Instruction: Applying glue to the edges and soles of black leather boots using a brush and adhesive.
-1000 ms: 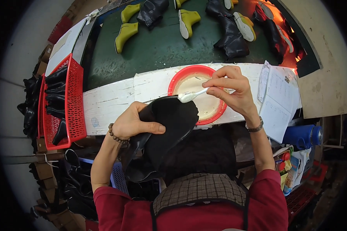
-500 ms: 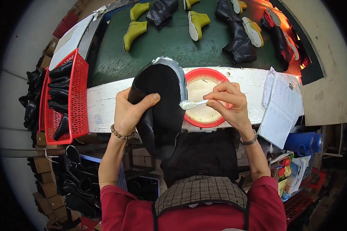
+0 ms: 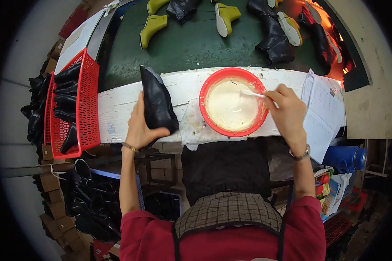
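A black leather boot upper (image 3: 158, 104) is at the front of the white board, left of centre. My left hand (image 3: 140, 126) grips it from the left, fingers along its side and thumb across its near end. Grey-white paste shows along the upper's far edge. In my right hand (image 3: 286, 114) is a small white brush (image 3: 253, 94), pinched by its handle. The brush's head is over the cream-coloured paste (image 3: 231, 108) in a red bowl (image 3: 203, 114); whether it touches the paste I cannot tell.
Yellow-green wedge boots (image 3: 152, 31) and black boots (image 3: 276, 41) lie on the green conveyor belt (image 3: 196, 52). A red basket (image 3: 88, 102) of black uppers stands left. Written sheets (image 3: 322, 117) and a blue flask (image 3: 344, 158) are right. A stained cloth (image 3: 194, 126) lies beside the bowl.
My left hand has lowered the boot upper left and turned it, its dark opening now out of sight. My right hand has drawn the brush away from its edge, up and right over the bowl.
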Motion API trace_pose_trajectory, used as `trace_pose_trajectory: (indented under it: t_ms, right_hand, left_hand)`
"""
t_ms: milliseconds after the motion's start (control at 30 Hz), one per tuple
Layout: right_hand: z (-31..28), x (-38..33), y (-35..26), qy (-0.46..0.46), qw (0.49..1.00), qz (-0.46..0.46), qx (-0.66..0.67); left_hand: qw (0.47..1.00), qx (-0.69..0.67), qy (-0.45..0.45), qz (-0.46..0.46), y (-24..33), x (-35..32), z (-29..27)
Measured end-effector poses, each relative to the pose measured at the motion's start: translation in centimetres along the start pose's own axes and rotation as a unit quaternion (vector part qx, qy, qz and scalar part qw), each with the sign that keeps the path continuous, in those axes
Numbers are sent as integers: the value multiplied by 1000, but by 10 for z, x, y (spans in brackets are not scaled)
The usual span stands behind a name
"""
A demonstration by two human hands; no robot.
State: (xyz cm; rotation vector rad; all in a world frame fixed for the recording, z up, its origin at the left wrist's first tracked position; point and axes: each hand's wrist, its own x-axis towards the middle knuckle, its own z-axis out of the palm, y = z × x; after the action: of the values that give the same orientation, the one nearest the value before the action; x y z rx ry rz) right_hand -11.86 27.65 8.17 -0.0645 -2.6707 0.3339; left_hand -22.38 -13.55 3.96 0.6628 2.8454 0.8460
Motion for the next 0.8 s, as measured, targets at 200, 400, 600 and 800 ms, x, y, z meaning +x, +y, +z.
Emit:
trace_pose_trajectory:
  t_ms: [200, 400, 600, 800]
  right_hand:
    - [-19, -16, 8, -9, 979, 110, 169]
    - [-15, -31, 20, -46, 963, 138, 229]
    - [-9, -26, 16, 10, 955, 125, 271]
    - [-9, 4, -41, -9, 903, 66, 424]
  left_hand:
    - [989, 124, -35, -67, 20, -26, 7]
    - [990, 38, 133, 22, -4, -31, 17]
    - [970, 18, 215, 111, 44, -26, 15]
    - [957, 9, 214, 196, 98, -20, 16]
